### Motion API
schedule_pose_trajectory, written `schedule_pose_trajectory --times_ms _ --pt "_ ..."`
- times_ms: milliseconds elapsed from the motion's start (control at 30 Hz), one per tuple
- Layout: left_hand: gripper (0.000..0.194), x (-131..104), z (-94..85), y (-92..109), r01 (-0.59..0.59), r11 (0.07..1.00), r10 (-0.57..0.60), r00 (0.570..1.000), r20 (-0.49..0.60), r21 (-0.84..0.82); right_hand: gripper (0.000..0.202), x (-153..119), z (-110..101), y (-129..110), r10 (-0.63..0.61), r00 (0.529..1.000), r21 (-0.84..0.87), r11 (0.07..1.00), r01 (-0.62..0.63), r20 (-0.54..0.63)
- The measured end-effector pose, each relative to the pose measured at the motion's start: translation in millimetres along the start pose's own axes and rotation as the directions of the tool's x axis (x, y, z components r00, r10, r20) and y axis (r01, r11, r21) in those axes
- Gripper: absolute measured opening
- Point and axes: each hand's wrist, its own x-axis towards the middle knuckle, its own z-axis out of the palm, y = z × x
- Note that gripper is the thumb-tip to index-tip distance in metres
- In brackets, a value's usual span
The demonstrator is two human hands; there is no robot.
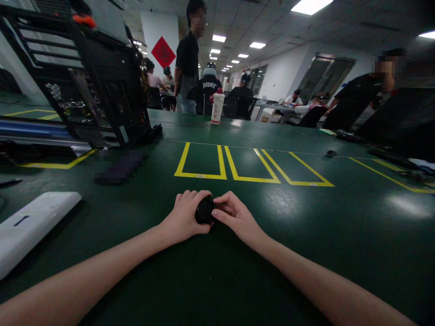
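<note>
A small rounded black object (204, 210) is between my hands, low over the dark green table (210, 276). My left hand (186, 213) wraps round its left side, thumb below and fingers over the top. At its right edge, the thumb and index finger of my right hand (236, 215) are bent close together, with their tips at the object. Whether the right fingers pinch a part of it is too small to make out. Just beyond my hands, yellow tape outlines (200, 176) mark the table.
An open black computer case (118, 99) stands at the back left, with a blurred dark item (120, 167) before it. A white box (37, 226) lies at the left. Farther back are a white and red cup (217, 106), a small black object (331, 154) and several people.
</note>
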Motion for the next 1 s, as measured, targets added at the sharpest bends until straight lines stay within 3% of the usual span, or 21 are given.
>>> schedule_pose_trajectory --times_ms 167,400,567,733,867,1000 --pt "0.053 -0.4 -0.9 0.8 -0.002 1.000 0.002 1.000 0.004 -0.016 0.027 1.9 1.5 -1.1 0.018 0.998 -0.126 0.992 -0.024 -0.052" --pt "0.055 0.0 -0.4 -0.5 -0.002 1.000 0.002 1.000 0.009 -0.016 0.032 -2.4 -4.2 -4.7 0.013 0.995 0.015 1.000 -0.014 0.097" --pt "0.053 0.1 0.1 0.0 0.001 1.000 0.000 1.000 0.006 -0.011 0.017 -0.2 -0.1 -1.1 0.003 1.000 -0.056 0.998 -0.004 -0.017" --pt "0.053 -0.4 -1.2 0.8 0.000 1.000 0.000 1.000 0.010 -0.026 0.026 -1.1 0.8 -2.5 0.016 1.000 -0.147 0.989 -0.019 -0.021" --pt "0.053 -0.8 -2.0 0.1 -0.002 0.999 0.003 1.000 0.012 -0.036 0.029 -2.7 -1.7 -2.0 -0.008 0.996 -0.033 0.999 0.011 0.083" --pt "0.053 -0.2 -1.4 -0.2 -0.010 1.000 0.010 1.000 0.006 -0.024 0.024 -2.3 -0.3 -0.1 -0.007 0.999 0.006 1.000 0.006 0.048"
